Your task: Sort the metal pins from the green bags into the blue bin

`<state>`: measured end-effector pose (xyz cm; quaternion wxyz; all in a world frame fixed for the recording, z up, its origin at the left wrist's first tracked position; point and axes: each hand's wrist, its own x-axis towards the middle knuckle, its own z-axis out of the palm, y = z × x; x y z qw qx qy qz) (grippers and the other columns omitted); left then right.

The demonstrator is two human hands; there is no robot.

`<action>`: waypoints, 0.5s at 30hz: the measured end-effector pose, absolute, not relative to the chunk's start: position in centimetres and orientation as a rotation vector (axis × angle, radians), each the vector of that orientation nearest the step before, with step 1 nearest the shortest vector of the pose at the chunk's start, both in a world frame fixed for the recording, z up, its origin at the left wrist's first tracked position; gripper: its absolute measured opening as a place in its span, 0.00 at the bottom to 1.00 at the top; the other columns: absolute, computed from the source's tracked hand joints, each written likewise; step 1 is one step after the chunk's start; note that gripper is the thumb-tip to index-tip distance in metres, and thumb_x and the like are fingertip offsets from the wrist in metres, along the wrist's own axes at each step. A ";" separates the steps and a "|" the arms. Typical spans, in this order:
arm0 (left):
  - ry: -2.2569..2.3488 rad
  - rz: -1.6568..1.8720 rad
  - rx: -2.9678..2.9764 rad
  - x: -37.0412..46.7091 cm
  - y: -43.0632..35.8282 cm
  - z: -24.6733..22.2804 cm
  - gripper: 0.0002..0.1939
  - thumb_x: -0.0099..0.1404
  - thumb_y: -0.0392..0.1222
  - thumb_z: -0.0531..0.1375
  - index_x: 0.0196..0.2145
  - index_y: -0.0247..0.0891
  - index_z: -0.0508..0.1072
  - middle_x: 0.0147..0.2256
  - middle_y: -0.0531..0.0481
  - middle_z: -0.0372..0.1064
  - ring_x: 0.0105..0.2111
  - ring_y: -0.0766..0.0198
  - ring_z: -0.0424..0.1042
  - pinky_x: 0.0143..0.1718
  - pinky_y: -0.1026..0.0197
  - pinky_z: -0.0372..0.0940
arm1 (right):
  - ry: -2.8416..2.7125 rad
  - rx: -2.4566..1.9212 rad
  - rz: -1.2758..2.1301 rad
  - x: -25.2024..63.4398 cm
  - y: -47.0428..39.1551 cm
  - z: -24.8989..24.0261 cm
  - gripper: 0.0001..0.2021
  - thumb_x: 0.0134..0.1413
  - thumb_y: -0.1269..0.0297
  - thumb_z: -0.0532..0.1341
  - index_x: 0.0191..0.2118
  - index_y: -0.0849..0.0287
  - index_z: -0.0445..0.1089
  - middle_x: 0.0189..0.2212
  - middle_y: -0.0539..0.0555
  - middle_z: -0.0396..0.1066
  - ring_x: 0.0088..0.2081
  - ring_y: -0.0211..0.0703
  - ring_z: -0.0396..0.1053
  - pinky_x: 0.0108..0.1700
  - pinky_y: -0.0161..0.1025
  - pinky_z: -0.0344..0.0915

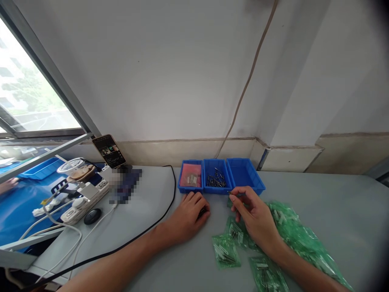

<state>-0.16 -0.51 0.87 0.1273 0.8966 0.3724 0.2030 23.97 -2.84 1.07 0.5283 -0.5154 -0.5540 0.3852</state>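
Observation:
My left hand [192,214] rests on the grey table, fingers curled in. A small dark patch shows between its thumb and fingers, too hidden to name. In front of the blue bins, my right hand [251,213] pinches a tiny metallic piece [230,193] between thumb and forefinger; its kind is too small to tell. The middle blue bin [214,189] contains several dark slim metal parts [216,178]. A pink packet [191,170] with a clear bag on it lies in the left bin. Below my right hand lie green plastic bags [225,252] with slim metallic parts inside.
A large green plastic bundle [304,239] lies at the right. The right blue bin [247,174] stands against its neighbour. A black cable [146,233] crosses the table. At the left are a power strip [88,200], a black mouse [92,216], a propped phone [108,151] and another person's hand [8,185].

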 end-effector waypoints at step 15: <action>1.085 0.601 2.609 -0.1 -0.5 0.9 0.01 0.78 0.38 0.58 0.44 0.41 0.68 0.44 0.49 0.68 0.45 0.56 0.64 0.47 0.54 0.61 | -1.454 -1.249 0.826 23.8 -3.0 1.7 0.12 0.67 0.50 0.65 0.40 0.52 0.73 0.33 0.51 0.69 0.29 0.42 0.67 0.25 0.37 0.67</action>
